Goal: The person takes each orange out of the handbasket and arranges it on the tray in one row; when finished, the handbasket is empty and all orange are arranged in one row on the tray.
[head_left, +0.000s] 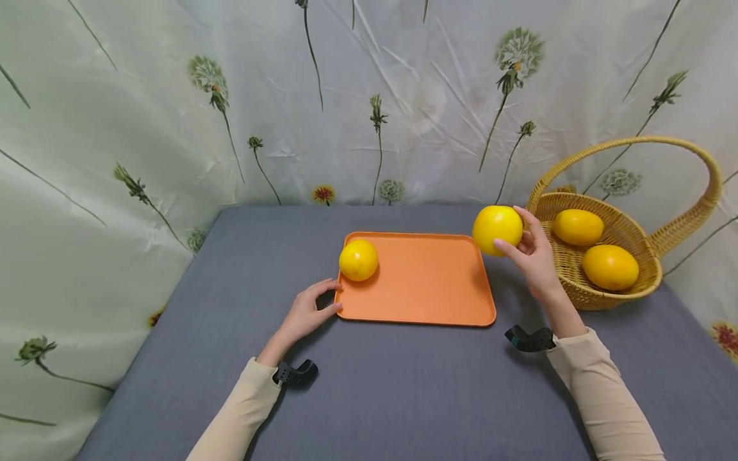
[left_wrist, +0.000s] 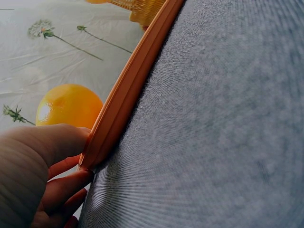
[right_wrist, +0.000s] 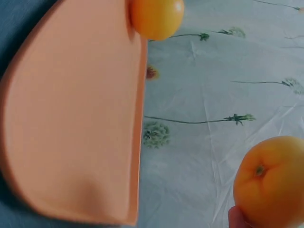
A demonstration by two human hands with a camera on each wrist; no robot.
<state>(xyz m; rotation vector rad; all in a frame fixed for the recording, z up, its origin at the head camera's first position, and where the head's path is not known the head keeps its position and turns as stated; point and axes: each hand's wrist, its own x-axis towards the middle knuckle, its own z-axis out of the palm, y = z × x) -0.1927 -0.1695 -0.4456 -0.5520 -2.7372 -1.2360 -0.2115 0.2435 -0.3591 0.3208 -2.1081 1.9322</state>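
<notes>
Above the right end of the orange plastic tray, my right hand grips a round yellow orange between thumb and fingers. Its dimpled stem end faces the right wrist view, where the same orange fills the lower right corner. A second orange rests in the tray's upper left part. My left hand is at the tray's left end, thumb near the front corner. In the left wrist view, its thumb and fingers close about the rim at that corner.
On the right stands a wicker basket with a tall arched handle, two more yellow fruits inside. A grey cloth covers the table. Behind it hangs a pale curtain printed with dandelions.
</notes>
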